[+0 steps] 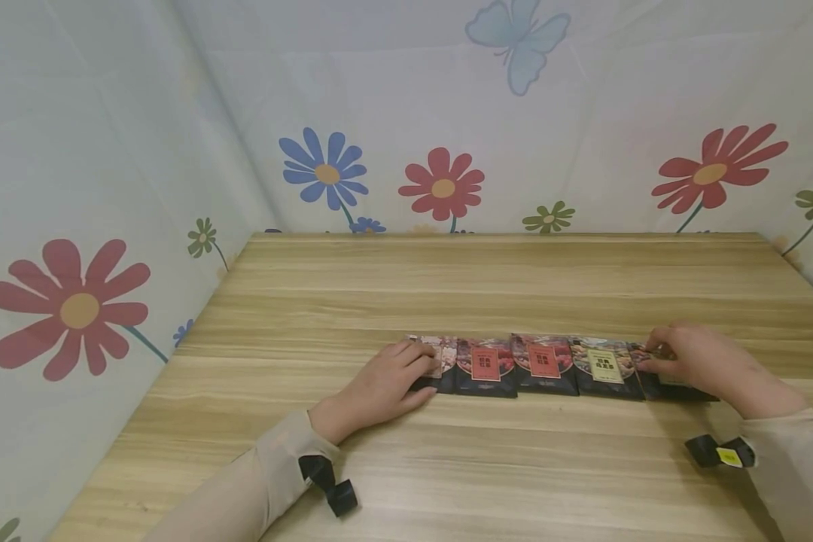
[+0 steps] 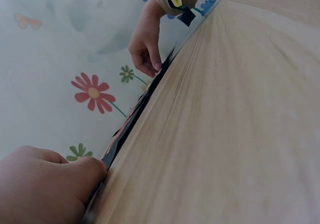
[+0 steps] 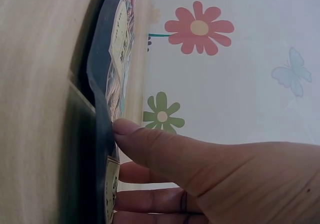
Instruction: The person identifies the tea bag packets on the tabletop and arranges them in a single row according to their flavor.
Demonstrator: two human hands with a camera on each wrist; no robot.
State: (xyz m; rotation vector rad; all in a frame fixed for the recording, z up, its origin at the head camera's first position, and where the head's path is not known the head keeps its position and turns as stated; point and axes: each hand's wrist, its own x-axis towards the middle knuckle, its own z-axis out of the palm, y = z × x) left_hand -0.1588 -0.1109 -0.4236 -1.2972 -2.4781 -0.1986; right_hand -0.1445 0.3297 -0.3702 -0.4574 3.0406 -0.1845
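Several flat dark sachets with printed fronts lie in a row, nearly edge to edge. My left hand (image 1: 379, 382) rests on the leftmost sachet (image 1: 449, 376), which has a pale pink print partly hidden by the fingers. Between the hands lie a red-labelled sachet (image 1: 485, 364), another red-labelled sachet (image 1: 544, 364) and a yellow-labelled sachet (image 1: 606, 366). Over the rightmost sachet (image 1: 683, 393) is my right hand (image 1: 718, 367), covering much of it. In the right wrist view, the thumb (image 3: 145, 139) touches a sachet's printed face, and the other fingers reach the same row.
The sachets lie on a wood-grain table (image 1: 393, 286). Behind it and at the left hangs a white cloth backdrop (image 1: 366, 83) printed with flowers and a butterfly. Black straps with small dark pieces (image 1: 342, 497) sit at both wrists.
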